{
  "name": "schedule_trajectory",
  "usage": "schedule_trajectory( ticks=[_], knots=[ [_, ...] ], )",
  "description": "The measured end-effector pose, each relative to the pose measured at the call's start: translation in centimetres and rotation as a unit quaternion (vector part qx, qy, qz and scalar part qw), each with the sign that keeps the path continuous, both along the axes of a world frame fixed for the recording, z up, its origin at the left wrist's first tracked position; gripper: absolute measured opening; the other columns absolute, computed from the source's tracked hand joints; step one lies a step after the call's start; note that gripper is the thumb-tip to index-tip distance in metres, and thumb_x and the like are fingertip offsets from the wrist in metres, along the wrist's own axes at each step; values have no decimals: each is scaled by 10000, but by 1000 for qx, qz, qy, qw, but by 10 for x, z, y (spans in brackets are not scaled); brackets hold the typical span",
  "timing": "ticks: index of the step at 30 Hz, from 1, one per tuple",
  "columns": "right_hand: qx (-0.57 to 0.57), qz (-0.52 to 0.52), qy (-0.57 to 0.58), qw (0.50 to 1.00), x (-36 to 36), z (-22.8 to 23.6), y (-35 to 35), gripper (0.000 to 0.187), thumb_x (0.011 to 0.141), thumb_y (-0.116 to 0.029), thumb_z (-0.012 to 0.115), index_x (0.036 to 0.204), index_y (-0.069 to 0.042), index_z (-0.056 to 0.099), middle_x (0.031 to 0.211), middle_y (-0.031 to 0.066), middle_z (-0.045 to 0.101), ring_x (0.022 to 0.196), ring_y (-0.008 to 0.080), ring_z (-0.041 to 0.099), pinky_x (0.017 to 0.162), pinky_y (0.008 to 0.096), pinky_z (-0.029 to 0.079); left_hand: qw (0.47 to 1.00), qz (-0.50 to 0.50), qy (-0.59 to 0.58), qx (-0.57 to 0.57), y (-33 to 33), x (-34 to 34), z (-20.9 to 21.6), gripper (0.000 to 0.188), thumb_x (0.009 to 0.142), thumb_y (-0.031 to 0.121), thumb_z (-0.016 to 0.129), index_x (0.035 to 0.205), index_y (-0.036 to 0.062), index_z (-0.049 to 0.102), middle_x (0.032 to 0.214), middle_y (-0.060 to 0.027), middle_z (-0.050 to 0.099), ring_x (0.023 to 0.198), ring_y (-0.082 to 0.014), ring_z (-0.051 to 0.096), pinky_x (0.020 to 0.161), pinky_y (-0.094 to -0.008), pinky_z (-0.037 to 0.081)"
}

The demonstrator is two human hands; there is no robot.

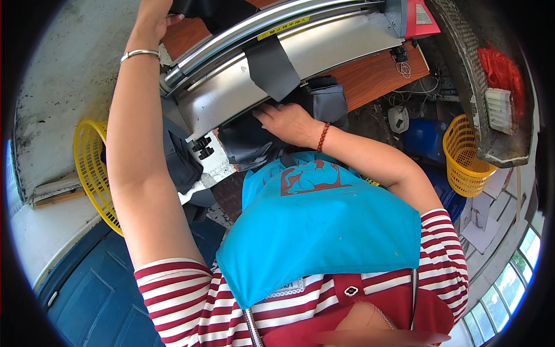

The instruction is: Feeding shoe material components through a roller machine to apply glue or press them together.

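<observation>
My left hand reaches to the top edge of the view, past the left end of a roller machine. It is right beside a black sheet; most of its fingers are cut off or hidden, so its grip is unclear. Low in front of the machine's metal plate, my right hand is closed with its fingers on a dark sheet at the top of a pile near my lap. Another dark grey piece hangs from the rollers over the plate.
More dark sheets lie right of my right hand, others to the left. Yellow baskets stand at left and right. A wooden tabletop carries the machine. Blue containers and loose cables are at right.
</observation>
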State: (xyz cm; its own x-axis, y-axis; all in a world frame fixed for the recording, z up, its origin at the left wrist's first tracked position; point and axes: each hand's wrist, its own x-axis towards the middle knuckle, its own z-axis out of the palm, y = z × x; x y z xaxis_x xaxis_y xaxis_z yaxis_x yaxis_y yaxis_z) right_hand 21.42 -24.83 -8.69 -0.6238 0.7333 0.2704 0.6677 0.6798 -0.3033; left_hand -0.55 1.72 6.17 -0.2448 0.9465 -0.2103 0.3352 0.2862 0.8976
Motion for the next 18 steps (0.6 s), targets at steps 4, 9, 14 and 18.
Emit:
schedule_trajectory(
  ticks=[4, 9, 14, 18],
  knots=[
    [51, -3, -16, 999, -10, -22, 0, 335, 794, -171, 607, 1089, -28, 676, 882, 80, 623, 673, 193, 674, 553, 313, 556, 999, -29, 5, 44, -12, -14, 41, 147, 973, 165, 506, 1021, 48, 580, 819, -37, 592, 636, -168, 557, 503, -328, 442],
    [10, -16, 6, 1000, -13, -16, -3, 256, 803, -203, 648, 1027, -83, 682, 879, 67, 611, 644, 206, 660, 550, 332, 551, 989, -25, -99, 110, -34, -17, 71, 173, 996, 126, 480, 1102, 58, 599, 883, -37, 605, 675, -154, 569, 485, -303, 429],
    [-7, -11, 2, 1000, -14, -5, -2, 99, 792, -186, 653, 864, -119, 662, 871, 73, 613, 643, 201, 649, 561, 351, 545, 978, -58, -114, 166, -47, -14, 71, 327, 1009, 46, 419, 1268, 42, 619, 1052, -87, 655, 795, -174, 646, 524, -293, 533],
    [57, 61, 79, 993, -5, 14, 3, 125, 807, -222, 723, 819, -122, 649, 890, 61, 632, 734, 211, 661, 610, 393, 512, 986, -78, -71, 131, -41, -13, 56, 359, 1010, 19, 388, 1260, 16, 646, 1146, -150, 656, 855, -206, 672, 588, -304, 592]
  ],
)
